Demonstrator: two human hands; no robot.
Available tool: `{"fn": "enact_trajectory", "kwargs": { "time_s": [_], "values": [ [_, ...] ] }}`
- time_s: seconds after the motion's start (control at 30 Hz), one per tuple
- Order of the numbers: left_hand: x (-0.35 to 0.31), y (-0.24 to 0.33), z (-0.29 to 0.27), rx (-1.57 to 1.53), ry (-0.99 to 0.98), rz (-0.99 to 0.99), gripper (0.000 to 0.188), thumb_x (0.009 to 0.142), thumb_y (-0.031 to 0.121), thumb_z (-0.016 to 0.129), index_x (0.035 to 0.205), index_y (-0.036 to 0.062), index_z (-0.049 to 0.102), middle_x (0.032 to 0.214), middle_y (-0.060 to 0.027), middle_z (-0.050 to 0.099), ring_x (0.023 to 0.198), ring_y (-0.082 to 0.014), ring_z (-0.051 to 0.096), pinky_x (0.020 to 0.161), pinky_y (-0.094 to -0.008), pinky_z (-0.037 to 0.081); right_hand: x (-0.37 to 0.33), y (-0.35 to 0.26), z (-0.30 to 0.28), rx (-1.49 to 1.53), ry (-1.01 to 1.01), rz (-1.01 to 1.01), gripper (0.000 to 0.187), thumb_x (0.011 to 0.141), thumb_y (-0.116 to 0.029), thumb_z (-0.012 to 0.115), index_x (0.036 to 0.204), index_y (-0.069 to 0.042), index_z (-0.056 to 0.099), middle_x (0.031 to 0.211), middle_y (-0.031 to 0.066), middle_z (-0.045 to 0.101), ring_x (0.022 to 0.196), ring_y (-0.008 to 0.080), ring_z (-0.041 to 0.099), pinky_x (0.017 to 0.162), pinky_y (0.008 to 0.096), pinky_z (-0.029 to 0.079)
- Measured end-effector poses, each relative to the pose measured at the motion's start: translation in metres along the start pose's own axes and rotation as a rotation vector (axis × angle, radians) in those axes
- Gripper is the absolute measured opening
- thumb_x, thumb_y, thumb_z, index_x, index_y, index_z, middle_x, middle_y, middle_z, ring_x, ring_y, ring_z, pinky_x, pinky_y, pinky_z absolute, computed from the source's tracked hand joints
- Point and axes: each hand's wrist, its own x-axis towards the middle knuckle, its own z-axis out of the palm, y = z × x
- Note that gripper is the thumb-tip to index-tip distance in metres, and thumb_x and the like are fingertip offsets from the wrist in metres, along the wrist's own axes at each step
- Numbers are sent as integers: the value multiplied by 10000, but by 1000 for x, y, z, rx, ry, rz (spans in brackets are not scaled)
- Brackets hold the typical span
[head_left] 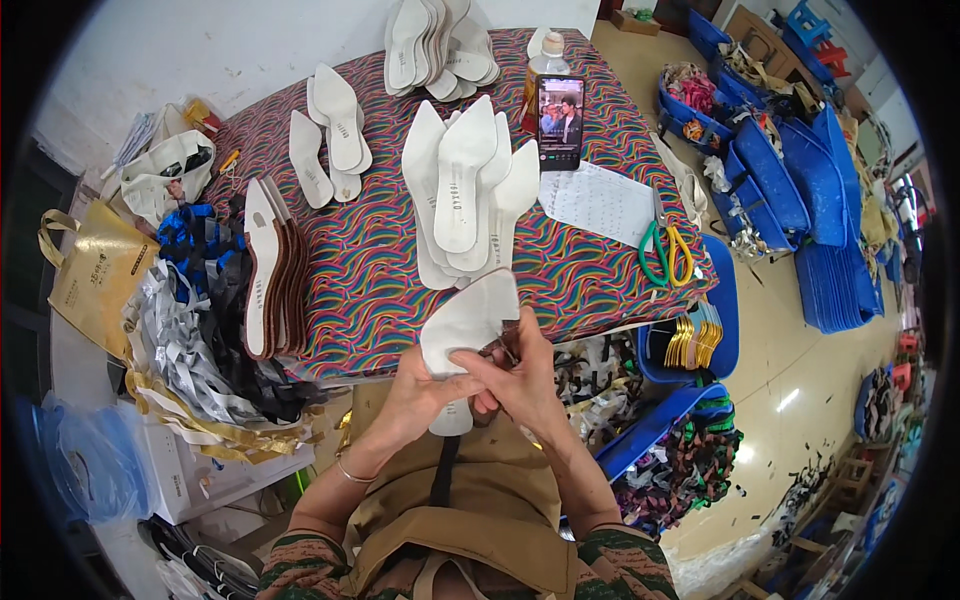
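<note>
Both hands, left (418, 385) & right (520, 385), are clamped on a white insole (468, 322) just below the counter (380, 290) edge; best keep thumbs w/ firm grip so it won't bend.

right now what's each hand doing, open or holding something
Left hand: closed on the white shoe insole, gripping it from the left side.
Right hand: fingers closed at the insole's right edge, pinching something small and dark; what it is cannot be told.

In grip: one white insole (465, 325). Beyond grip on desk (370, 290): one phone (560, 122), one bottle (548, 60), one paper sheet (597, 202), two scissors (665, 245).
</note>
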Motion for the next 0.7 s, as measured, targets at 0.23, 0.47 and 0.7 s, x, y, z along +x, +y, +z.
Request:
{"fn": "enact_trajectory", "kwargs": {
  "time_s": [0.23,0.47,0.7],
  "values": [
    [8,12,-4,-48,232,105,208,839,-20,653,1044,-36,625,830,-121,690,719,-195,686,659,-316,558,2,5,7,65,-19,-154,460,780,-80,797,1142,13,528,1005,102,668,753,70,595,626,230,482],
    [26,44,-21,-309,236,155,128,894,68,615,1002,8,586,774,-108,628,682,-243,644,684,-405,555,-20,22,-22,-214,-349,-180,439,815,-57,706,1231,-24,566,1000,189,670,836,348,673,704,400,525],
    [34,47,-24,-673,190,196,111,936,85,594,1024,18,588,740,-50,559,619,-179,511,615,-352,428,-33,1,-29,-371,-131,-316,225,795,36,658,1019,13,647,805,163,674,636,304,663,547,318,500]
  ]
}}
